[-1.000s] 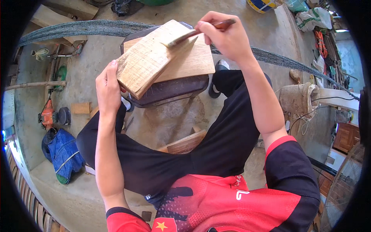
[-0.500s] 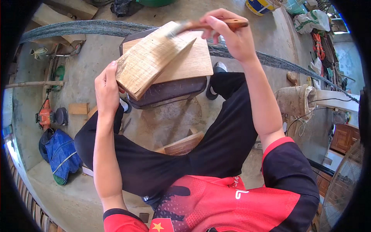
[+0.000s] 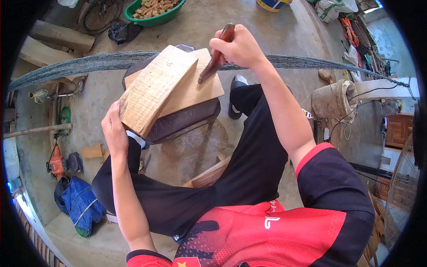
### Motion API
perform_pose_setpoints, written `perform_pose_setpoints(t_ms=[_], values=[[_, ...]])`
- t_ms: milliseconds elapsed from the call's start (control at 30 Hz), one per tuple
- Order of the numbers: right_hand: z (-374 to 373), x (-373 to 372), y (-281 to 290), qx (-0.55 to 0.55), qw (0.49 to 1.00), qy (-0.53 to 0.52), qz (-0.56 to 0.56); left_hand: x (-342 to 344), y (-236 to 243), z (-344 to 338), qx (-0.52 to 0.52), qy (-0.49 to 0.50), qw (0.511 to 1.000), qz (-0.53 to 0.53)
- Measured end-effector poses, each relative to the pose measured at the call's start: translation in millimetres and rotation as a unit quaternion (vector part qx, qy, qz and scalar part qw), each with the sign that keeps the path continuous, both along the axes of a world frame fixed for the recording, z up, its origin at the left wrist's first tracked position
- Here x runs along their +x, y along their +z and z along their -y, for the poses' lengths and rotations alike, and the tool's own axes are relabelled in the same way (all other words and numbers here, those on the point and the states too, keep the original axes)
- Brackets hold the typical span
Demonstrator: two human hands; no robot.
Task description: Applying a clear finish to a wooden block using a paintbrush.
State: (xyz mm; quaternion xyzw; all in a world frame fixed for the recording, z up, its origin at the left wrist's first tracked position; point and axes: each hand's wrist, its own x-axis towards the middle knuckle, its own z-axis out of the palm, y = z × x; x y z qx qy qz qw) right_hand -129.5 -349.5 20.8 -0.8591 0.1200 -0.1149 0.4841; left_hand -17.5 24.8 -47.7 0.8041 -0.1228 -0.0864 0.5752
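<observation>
Holding on to the near end of a thick, light brown wooden block (image 3: 156, 86) with the bare left hand (image 3: 115, 131). Hard to see the fingers under the wood. Seen below the block and poking out on its right: a thin, flat, pale wooden board (image 3: 195, 92), on top of a dark plastic stool (image 3: 184, 122). Squeezing a long, shiny, dark brown wooden brush (image 3: 211, 69) in the bare right hand (image 3: 240, 46). Pointing it down over the board, just right of the block. Can't tell whether touching the board or not. Farther off, on the grey floor (image 3: 200, 22): a round green plastic tub (image 3: 155, 21) with chunky brown wood bits (image 3: 155, 8) inside.
</observation>
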Motion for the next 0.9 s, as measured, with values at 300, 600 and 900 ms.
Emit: perform_pose_setpoints(t_ms=[300,600,900], values=[[-8.7,-1.1,-6.6,0.100,0.988,-0.012,0.119,1.1,4.9,3.8,-0.001,-0.008,1.000,0.004],[-12.7,-5.8,-7.2,0.086,0.994,0.026,0.059,0.2,24.8,8.7,-0.027,-0.029,0.996,0.085],[-36.2,-8.6,8.0,0.198,0.951,-0.035,0.234,-16.9,65.8,13.9,-0.081,-0.068,0.993,0.059]])
